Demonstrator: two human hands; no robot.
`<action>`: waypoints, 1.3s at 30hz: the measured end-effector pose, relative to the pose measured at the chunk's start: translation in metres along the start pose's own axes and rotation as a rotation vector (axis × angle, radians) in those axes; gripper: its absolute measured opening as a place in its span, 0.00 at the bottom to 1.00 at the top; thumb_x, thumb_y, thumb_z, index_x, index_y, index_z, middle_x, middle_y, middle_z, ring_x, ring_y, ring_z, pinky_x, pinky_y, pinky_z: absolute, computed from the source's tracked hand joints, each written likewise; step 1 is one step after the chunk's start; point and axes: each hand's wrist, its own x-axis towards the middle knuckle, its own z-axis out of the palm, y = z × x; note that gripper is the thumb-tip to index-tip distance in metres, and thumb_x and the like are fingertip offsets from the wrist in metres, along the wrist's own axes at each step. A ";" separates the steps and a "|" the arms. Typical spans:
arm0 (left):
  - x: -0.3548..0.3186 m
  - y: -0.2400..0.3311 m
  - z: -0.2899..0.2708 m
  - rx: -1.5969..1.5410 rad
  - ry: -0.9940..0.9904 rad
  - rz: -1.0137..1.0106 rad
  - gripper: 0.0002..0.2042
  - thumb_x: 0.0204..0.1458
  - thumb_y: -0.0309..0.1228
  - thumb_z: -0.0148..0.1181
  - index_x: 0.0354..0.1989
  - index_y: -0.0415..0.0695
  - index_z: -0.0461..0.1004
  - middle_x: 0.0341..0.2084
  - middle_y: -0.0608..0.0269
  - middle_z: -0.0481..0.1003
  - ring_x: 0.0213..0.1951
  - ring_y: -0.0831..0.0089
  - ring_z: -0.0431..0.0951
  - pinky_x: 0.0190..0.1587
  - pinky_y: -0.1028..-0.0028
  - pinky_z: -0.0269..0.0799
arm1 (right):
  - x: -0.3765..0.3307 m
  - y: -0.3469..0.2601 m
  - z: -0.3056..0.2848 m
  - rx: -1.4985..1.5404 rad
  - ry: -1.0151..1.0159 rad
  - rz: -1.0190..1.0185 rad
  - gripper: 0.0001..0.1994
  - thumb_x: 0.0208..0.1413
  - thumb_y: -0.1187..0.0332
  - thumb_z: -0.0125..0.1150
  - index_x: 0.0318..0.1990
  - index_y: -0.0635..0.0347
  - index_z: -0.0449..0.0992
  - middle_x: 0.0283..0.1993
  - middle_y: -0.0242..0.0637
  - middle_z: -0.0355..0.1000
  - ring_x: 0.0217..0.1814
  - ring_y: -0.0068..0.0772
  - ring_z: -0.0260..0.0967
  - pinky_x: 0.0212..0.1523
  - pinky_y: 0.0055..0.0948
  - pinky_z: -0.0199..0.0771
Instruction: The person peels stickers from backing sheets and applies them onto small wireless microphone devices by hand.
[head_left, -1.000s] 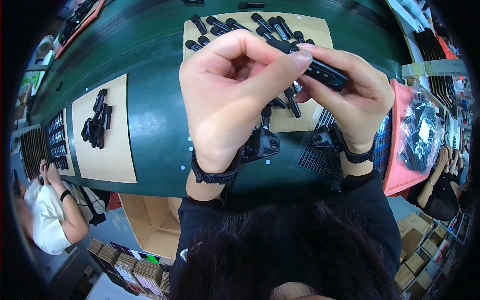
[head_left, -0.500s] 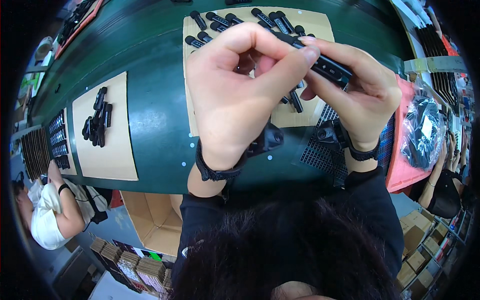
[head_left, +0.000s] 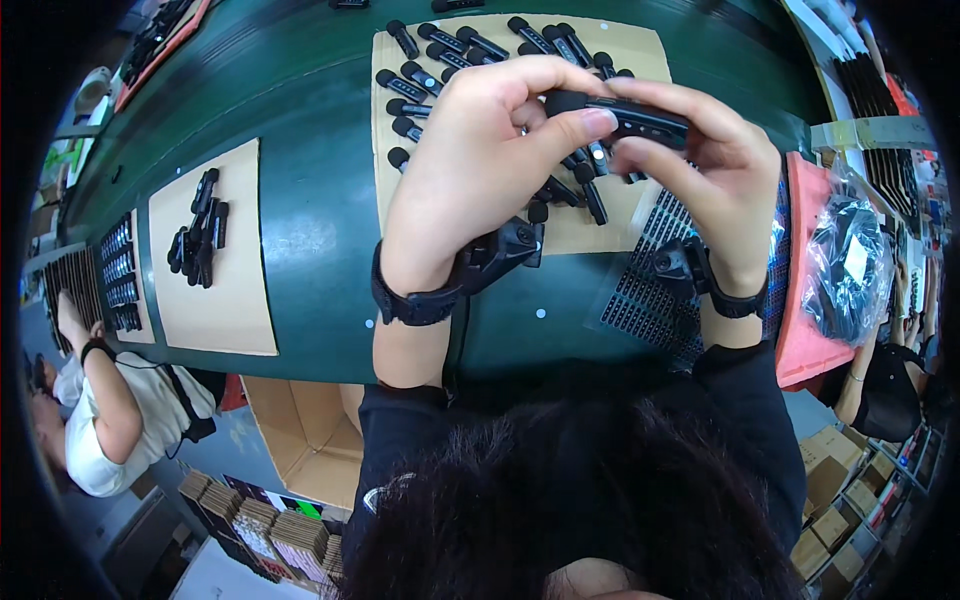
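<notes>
Both my hands hold one slim black stick-shaped device (head_left: pixel 640 117) above a tan cardboard sheet (head_left: pixel 650 45). My left hand (head_left: pixel 480 160) pinches its left end between thumb and fingers. My right hand (head_left: pixel 715 165) grips its right end. Several more of the same black devices (head_left: pixel 440 50) lie in rows on the cardboard under and beyond my hands. Each wrist carries a black strap with a small black unit (head_left: pixel 500 255).
A perforated black sheet (head_left: pixel 650 300) lies on the green belt under my right wrist. A pink tray (head_left: pixel 810 330) and a clear bag of black parts (head_left: pixel 850 260) sit right. Another cardboard sheet with black pieces (head_left: pixel 200 235) lies left, where a seated person (head_left: pixel 110 420) works.
My hands have turned the black device slightly and shifted their grip; its right end sits a little higher and further into my right hand. Nothing else moved.
</notes>
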 end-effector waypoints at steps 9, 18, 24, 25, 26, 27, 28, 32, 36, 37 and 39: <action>0.009 -0.011 0.025 0.382 0.397 0.307 0.06 0.45 0.22 0.57 0.33 0.39 0.74 0.18 0.70 0.71 0.18 0.88 0.63 0.19 0.87 0.57 | -0.003 -0.005 0.004 -0.340 0.153 -0.036 0.10 0.47 0.78 0.56 0.40 0.66 0.72 0.29 0.36 0.73 0.30 0.22 0.73 0.27 0.14 0.71; 0.013 -0.019 0.013 0.472 0.492 0.331 0.07 0.44 0.24 0.58 0.33 0.40 0.73 0.19 0.67 0.72 0.20 0.85 0.67 0.21 0.85 0.61 | 0.025 0.021 -0.009 0.023 -0.011 0.097 0.10 0.49 0.77 0.55 0.40 0.66 0.72 0.27 0.37 0.72 0.29 0.21 0.72 0.30 0.15 0.71; 0.015 0.004 -0.003 0.221 0.664 0.020 0.23 0.43 0.17 0.54 0.51 0.37 0.60 0.21 0.62 0.71 0.25 0.77 0.70 0.29 0.81 0.66 | 0.089 0.108 -0.038 0.084 0.061 0.277 0.06 0.50 0.75 0.53 0.34 0.67 0.72 0.23 0.37 0.71 0.21 0.23 0.67 0.24 0.18 0.67; 0.013 0.006 -0.008 0.222 0.665 0.028 0.23 0.43 0.17 0.54 0.51 0.37 0.60 0.21 0.62 0.71 0.25 0.77 0.70 0.29 0.81 0.66 | 0.100 0.124 -0.045 0.082 0.063 0.269 0.06 0.50 0.75 0.53 0.34 0.67 0.72 0.23 0.37 0.71 0.21 0.23 0.67 0.24 0.18 0.67; 0.011 0.002 -0.013 0.162 0.674 0.095 0.18 0.44 0.20 0.56 0.46 0.37 0.64 0.22 0.62 0.72 0.26 0.78 0.71 0.28 0.82 0.66 | 0.109 0.145 -0.054 0.050 0.081 0.333 0.06 0.50 0.76 0.52 0.35 0.68 0.72 0.23 0.36 0.71 0.21 0.22 0.66 0.24 0.18 0.67; 0.009 -0.001 -0.019 0.106 0.688 0.165 0.13 0.44 0.23 0.57 0.40 0.38 0.68 0.24 0.63 0.73 0.27 0.80 0.72 0.27 0.83 0.65 | 0.114 0.149 -0.055 0.020 0.094 0.392 0.06 0.50 0.77 0.52 0.35 0.68 0.72 0.23 0.36 0.70 0.21 0.20 0.66 0.23 0.18 0.67; 0.008 -0.004 -0.022 0.047 0.698 0.235 0.09 0.45 0.27 0.59 0.35 0.38 0.72 0.25 0.63 0.74 0.28 0.82 0.72 0.26 0.84 0.65 | 0.113 0.153 -0.057 0.017 0.094 0.387 0.06 0.50 0.77 0.52 0.35 0.68 0.72 0.23 0.36 0.70 0.21 0.20 0.66 0.23 0.18 0.67; 0.009 -0.025 -0.034 0.462 0.637 0.254 0.10 0.44 0.27 0.59 0.35 0.37 0.72 0.28 0.61 0.74 0.31 0.81 0.72 0.29 0.83 0.67 | 0.093 0.114 -0.029 -0.048 -0.179 0.207 0.12 0.54 0.73 0.49 0.45 0.65 0.70 0.29 0.36 0.71 0.30 0.22 0.70 0.34 0.16 0.71; 0.019 -0.036 -0.022 0.435 0.532 0.326 0.10 0.44 0.27 0.60 0.35 0.37 0.72 0.27 0.61 0.74 0.31 0.79 0.73 0.30 0.82 0.67 | 0.067 0.052 0.002 0.027 -0.274 0.143 0.12 0.53 0.74 0.50 0.45 0.67 0.70 0.30 0.35 0.71 0.30 0.20 0.70 0.33 0.16 0.71; 0.019 -0.036 -0.021 0.434 0.528 0.323 0.10 0.44 0.27 0.60 0.35 0.37 0.72 0.27 0.61 0.74 0.31 0.79 0.73 0.30 0.82 0.67 | 0.064 0.046 0.005 0.028 -0.271 0.147 0.12 0.53 0.74 0.50 0.45 0.67 0.70 0.30 0.35 0.71 0.30 0.20 0.70 0.33 0.16 0.71; 0.017 -0.032 -0.019 0.492 0.497 0.277 0.09 0.43 0.25 0.60 0.34 0.37 0.72 0.26 0.62 0.74 0.30 0.79 0.73 0.31 0.82 0.68 | 0.058 0.036 0.010 -0.012 -0.237 0.107 0.12 0.53 0.76 0.50 0.45 0.67 0.69 0.30 0.35 0.71 0.29 0.18 0.69 0.33 0.15 0.71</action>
